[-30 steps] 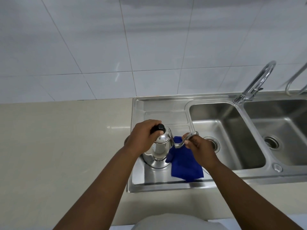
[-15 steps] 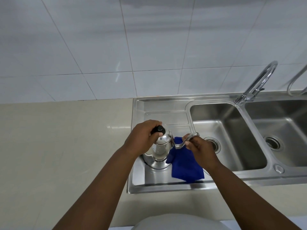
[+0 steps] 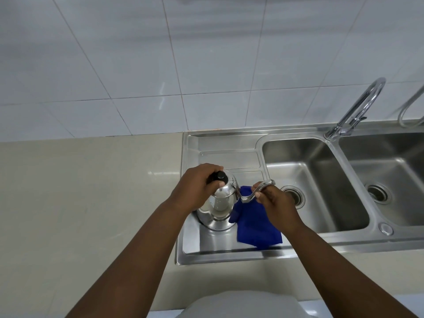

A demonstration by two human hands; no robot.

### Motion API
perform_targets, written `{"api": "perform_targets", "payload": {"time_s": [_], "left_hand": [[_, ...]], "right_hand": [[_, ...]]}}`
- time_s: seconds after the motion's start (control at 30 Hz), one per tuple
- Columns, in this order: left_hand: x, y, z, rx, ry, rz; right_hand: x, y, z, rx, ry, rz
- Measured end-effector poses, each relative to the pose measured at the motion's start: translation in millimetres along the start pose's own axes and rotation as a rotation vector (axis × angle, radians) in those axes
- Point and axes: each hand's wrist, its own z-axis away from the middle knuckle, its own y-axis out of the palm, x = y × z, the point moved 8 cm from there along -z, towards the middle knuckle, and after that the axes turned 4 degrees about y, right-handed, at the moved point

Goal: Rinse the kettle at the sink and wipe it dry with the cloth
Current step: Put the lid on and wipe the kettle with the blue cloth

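A shiny steel kettle (image 3: 218, 207) with a black lid knob stands upright on the sink's drainboard (image 3: 227, 157). My left hand (image 3: 195, 189) grips its top at the knob and handle. My right hand (image 3: 275, 200) pinches the thin curved spout (image 3: 254, 191) that points right. A blue cloth (image 3: 257, 228) hangs under my right hand, beside the kettle, down onto the drainboard; whether my fingers also hold it I cannot tell.
Two steel sink basins (image 3: 316, 184) (image 3: 390, 180) lie to the right, each with a drain. A curved tap (image 3: 358, 109) stands behind them and a second one (image 3: 410, 109) at the far right edge. A beige counter (image 3: 80, 203) stretches left; white wall tiles behind.
Both hands and the kettle have stayed almost in place; the view has shifted very slightly.
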Motion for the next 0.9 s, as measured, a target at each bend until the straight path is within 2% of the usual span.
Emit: {"api": "perform_targets", "payload": {"time_s": [0.17, 0.3, 0.43, 0.7, 0.77, 0.9], "left_hand": [[-6.3, 0.9, 1.0, 0.026, 0.079, -0.027], [-2.0, 2.3, 1.3, 0.036, 0.055, 0.031], [3.0, 4.5, 3.9, 0.055, 0.033, 0.058], [3.6, 10.8, 0.5, 0.082, 0.059, 0.061], [1.3, 16.0, 1.6, 0.090, 0.068, 0.073], [0.7, 21.6, 5.2, 0.025, 0.070, 0.080]], "right_hand": [[2.5, -0.9, -8.1, 0.019, -0.007, 0.014], [8.6, 3.7, -31.5, 0.062, 0.015, -0.041], [17.7, 14.8, -58.1, 0.182, 0.032, -0.125], [36.6, 33.9, -97.7, 0.349, 0.066, -0.076], [42.8, 37.4, -100.8, 0.341, 0.047, -0.003], [36.9, 30.8, -85.4, 0.141, -0.019, 0.175]]}}
